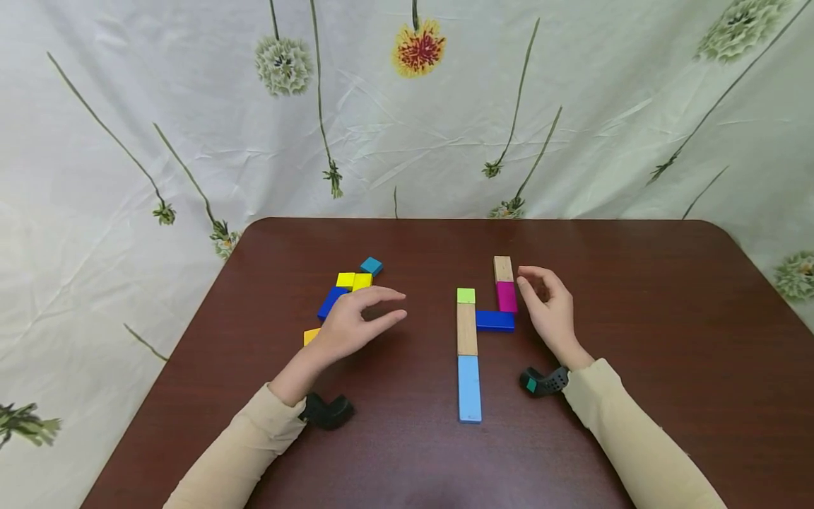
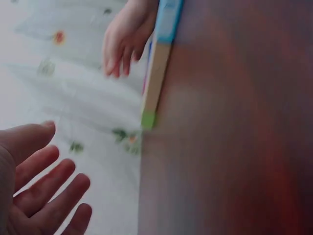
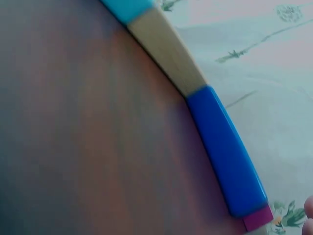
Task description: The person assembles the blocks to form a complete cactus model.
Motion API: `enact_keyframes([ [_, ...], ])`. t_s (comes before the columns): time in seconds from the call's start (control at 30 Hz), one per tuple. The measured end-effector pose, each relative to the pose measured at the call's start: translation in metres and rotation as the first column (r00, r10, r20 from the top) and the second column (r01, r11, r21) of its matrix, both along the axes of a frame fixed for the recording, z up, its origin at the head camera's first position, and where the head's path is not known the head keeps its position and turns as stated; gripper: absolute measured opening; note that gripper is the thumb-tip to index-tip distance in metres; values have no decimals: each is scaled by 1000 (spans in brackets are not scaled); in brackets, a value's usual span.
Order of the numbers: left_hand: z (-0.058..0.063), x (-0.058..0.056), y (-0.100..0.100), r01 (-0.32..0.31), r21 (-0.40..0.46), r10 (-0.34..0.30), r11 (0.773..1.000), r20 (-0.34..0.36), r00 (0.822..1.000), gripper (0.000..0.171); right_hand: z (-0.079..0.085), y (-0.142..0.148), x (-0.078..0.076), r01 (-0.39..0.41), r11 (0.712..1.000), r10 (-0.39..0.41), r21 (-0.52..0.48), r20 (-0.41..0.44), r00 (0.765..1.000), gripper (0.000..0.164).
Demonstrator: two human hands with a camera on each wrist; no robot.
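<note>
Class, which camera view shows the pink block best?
The head view: the pink block shows its whole top. The right wrist view shows only part, beyond the blue block; the left wrist view, barely a sliver.

The left sleeve (image 1: 235, 445) and right sleeve (image 1: 642, 431) are long, cream and lightly creased. The bare left hand (image 1: 352, 322) has a curved black band (image 1: 327, 412) at its wrist; the bare right hand (image 1: 552, 311), a dark, perforated strap (image 1: 555, 382) with a teal square (image 1: 531, 385).
</note>
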State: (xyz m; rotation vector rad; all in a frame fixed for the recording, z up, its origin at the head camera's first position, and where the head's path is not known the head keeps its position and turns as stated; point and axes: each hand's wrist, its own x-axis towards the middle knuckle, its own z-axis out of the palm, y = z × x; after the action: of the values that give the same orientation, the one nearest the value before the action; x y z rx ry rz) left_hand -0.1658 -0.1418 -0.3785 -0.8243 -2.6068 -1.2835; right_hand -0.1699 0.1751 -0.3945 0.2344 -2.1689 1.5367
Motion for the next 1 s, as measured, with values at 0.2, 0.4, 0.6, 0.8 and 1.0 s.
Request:
enact_keyframes([
  [0.2, 5, -13, -31, -72, 69, 59, 995, 171, 984, 43, 0, -6, 14, -39, 999, 39, 27, -21, 999, 21],
  [0.4, 2, -13, -51, -167, 25, 155, 986, 254, 955, 50, 1, -13, 27, -90, 993, 94, 78, -57, 994, 19],
  [0.6, -3, -13, -59, -177, -27, 177, 984, 297, 938, 55, 0, -16, 38, -205, 971, 214, 125, -57, 975, 21],
  [0.8, -6, -12, -61, -208, -46, 211, 977, 320, 924, 54, -1, -20, 45, -331, 926, 345, 182, -51, 937, 20],
  [1.0, -10, -11, -63, -216, -51, 220, 975, 328, 919, 54, -2, -21, 49, -370, 903, 386, 218, -35, 922, 23],
])
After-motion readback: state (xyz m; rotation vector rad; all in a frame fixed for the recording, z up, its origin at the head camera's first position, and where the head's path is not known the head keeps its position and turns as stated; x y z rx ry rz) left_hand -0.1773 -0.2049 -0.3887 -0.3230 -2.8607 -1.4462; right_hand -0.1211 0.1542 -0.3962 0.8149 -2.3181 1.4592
